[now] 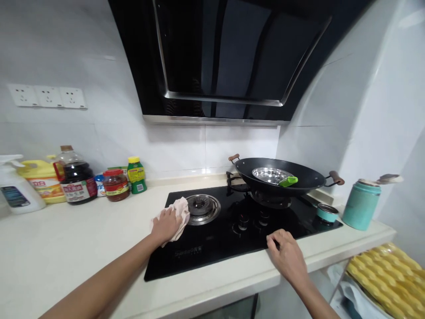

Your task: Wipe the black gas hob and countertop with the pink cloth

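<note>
My left hand (168, 225) is closed on a crumpled pale cloth (181, 212), pressing it against the left edge of the black glass gas stove (212, 250). Just to the right of the cloth is the bare left burner (200, 207), with a shiny metal ring around it. Above the stove's front edge, my right hand (288, 253) has its fingers curled in and nothing visible in them. Two control knobs (243, 221) stand beyond that hand. On the right burner rests a black wok (308, 175) holding a metal steamer plate (267, 175) and a green-handled utensil (288, 181).
A range hood (215, 66) hangs low over the stove. Along the wall at left stand a spray bottle (20, 188), a dark sauce jug (77, 177), a red-lidded jar (116, 185) and a green bottle (136, 175). A turquoise canister (361, 206) and yellow egg trays (388, 274) are at right.
</note>
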Action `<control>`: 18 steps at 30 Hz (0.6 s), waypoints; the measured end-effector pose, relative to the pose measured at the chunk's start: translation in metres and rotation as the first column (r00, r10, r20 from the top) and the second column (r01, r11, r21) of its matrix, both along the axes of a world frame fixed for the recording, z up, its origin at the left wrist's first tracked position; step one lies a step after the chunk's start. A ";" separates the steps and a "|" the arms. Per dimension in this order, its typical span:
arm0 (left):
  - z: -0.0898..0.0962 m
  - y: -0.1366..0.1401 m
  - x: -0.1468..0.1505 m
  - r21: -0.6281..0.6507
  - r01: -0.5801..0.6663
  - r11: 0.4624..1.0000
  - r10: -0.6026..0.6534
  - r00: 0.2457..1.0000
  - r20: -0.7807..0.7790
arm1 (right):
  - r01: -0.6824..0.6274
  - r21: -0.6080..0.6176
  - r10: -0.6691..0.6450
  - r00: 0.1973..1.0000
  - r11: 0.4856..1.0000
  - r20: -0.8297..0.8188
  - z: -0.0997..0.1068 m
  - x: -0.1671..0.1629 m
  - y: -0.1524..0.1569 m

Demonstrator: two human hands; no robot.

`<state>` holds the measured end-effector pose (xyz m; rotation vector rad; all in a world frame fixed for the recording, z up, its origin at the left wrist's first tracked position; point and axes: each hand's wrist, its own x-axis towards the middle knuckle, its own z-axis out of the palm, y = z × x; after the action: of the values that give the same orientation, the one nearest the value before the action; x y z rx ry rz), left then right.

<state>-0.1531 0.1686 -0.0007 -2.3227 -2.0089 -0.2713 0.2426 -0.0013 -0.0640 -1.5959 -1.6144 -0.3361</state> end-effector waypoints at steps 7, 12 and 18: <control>0.003 -0.057 0.014 0.008 0.124 0.992 -0.124 0.992 -0.028 | -0.006 0.006 0.005 1.000 1.000 0.016 0.003 -0.001 -0.001; 0.007 -0.073 0.039 -0.061 0.279 0.958 -0.278 0.960 0.024 | -0.019 0.012 0.018 0.999 1.000 0.028 0.004 -0.002 -0.001; 0.017 -0.067 0.083 -0.124 0.421 0.898 -0.410 0.906 0.107 | -0.009 -0.019 0.009 1.000 1.000 0.013 0.006 -0.004 -0.002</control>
<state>-0.0697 0.1012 0.0167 -2.8653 -1.5816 -0.2451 0.2390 -0.0036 -0.0579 -1.6037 -1.6382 -0.3277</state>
